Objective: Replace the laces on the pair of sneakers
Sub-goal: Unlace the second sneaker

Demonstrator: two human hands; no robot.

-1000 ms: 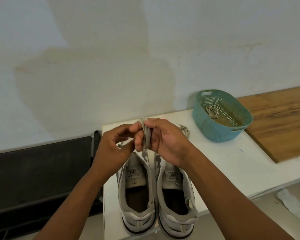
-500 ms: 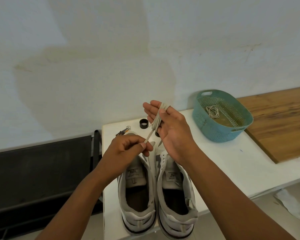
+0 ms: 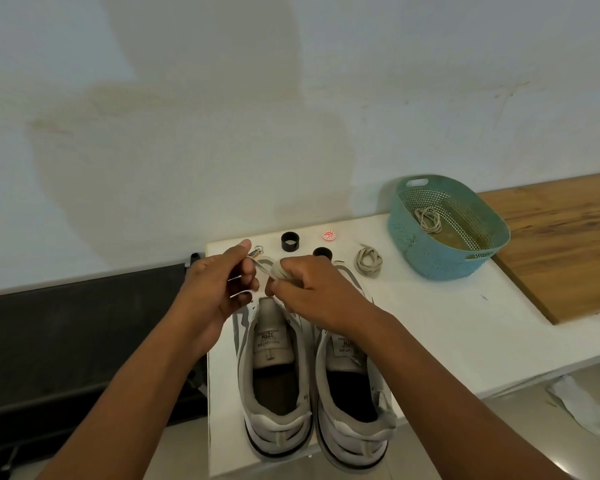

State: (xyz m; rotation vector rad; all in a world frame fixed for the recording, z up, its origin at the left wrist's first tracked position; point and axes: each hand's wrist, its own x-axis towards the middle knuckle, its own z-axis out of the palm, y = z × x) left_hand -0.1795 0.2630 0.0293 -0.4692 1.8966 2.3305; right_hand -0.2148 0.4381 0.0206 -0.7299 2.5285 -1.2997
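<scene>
— White-topped and pushed against a pale, stained wall, the bench (image 3: 430,323) carries everything. What sits nearest its front edge?

— The pair of sneakers (image 3: 312,375), grey and white, side by side with heels toward the person and tongues showing printed labels. Neither shoe shows a lace through its eyelets.

— And the hands?

— Both hover just above the toe ends. The right hand (image 3: 312,292) has its grip closed on a bundled beige lace (image 3: 274,270), fingers curled round it. The left hand (image 3: 219,289) pinches the loose end of that same lace between thumb and fingers, so its grip is closed on it too. The two hands are almost touching.

— Anything beyond them?

— A small metal clip (image 3: 258,251) peeks out past the left hand. Two short black rings (image 3: 290,241) stand near the back edge, one partly hidden by the right hand, and a round red-and-white cap (image 3: 328,235) lies between them, farther back. To the right of those a second lace (image 3: 369,261) lies coiled on the bench.

— And farther right?

— A teal perforated basket (image 3: 426,251) holds another coiled lace (image 3: 429,219). Past it runs a wooden board (image 3: 568,244). A dark panel (image 3: 84,323) fills the left side below the wall.
</scene>
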